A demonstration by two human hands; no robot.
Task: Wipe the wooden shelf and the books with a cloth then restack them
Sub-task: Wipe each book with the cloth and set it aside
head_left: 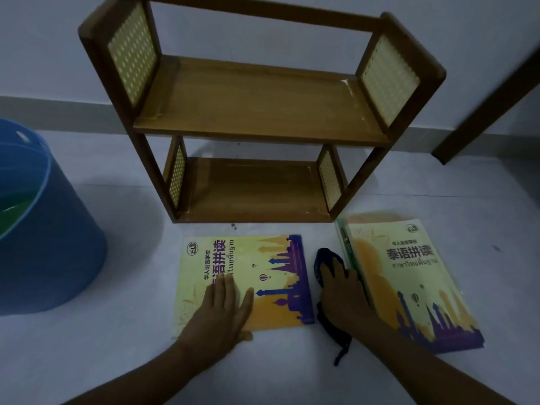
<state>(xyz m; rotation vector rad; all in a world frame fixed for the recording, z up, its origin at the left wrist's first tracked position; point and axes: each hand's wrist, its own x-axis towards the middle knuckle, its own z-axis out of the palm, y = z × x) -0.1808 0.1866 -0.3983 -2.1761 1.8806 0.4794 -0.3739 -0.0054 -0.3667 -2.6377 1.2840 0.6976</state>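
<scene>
The cloth (324, 260), dark and crumpled, lies on the floor (117, 361) in front of the shelf (260, 106), in the gap between the two books. The right hand (342, 290) rests on top of it with fingers laid over it; whether they are pressing flat or curled into the fabric cannot be told. A tail of the cloth trails back toward the person.

Just left of the cloth, the left book (245, 285) lies flat, cover up, in front of the shelf. The left hand (225, 305) presses on its cover with straight, spread fingers, pinning it down and gripping nothing. Right of the cloth, the right book (409, 282) lies at an angle near the shelf's front right corner, with at least one more item tucked beneath it.

The shelf stands bare, both tiers without books. Well to its left sits a blue bucket (49, 229).

The step in hand looks like wiping the books: one is steadied, the cloth beside it. The next move likely calls for bringing the cloth onto the left book's cover and sweeping across while the left hand keeps it from sliding, shifting that hand to reach the covered part.
</scene>
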